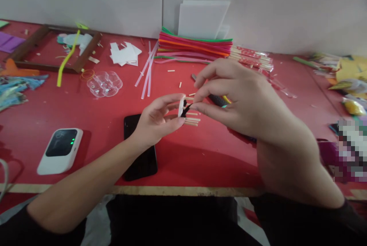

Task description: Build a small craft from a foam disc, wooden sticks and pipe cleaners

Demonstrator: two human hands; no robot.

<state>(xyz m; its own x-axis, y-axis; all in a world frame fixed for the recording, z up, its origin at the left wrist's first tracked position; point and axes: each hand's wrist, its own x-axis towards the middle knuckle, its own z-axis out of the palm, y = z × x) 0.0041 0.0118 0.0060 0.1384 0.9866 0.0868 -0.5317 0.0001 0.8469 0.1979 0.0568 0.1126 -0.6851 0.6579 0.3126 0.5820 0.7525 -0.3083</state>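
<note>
My left hand (pixel 159 118) grips a small white disc (pixel 181 107) by its edges, thumb below and fingers above. Several short wooden sticks (pixel 192 119) jut out from the disc toward the right. Among the sticks, against the disc, is a fuzzy black strand (pixel 186 110). My right hand (pixel 226 96) pinches the free end of that strand between thumb and index finger. Both hands are raised over the red table, with a dark phone (pixel 142 167) lying partly beneath my left wrist. A dark-handled tool (pixel 216 100) lies behind my right hand, mostly covered.
A white device (pixel 60 152) with green lights sits at left. Behind are a brown frame (pixel 48 66), a clear plastic flower-shaped case (pixel 104 84), pink sticks (pixel 148 72), white paper pieces (pixel 124 54) and a pile of coloured pipe cleaners (pixel 195 47). Packaged sticks (pixel 252 56) lie at back right.
</note>
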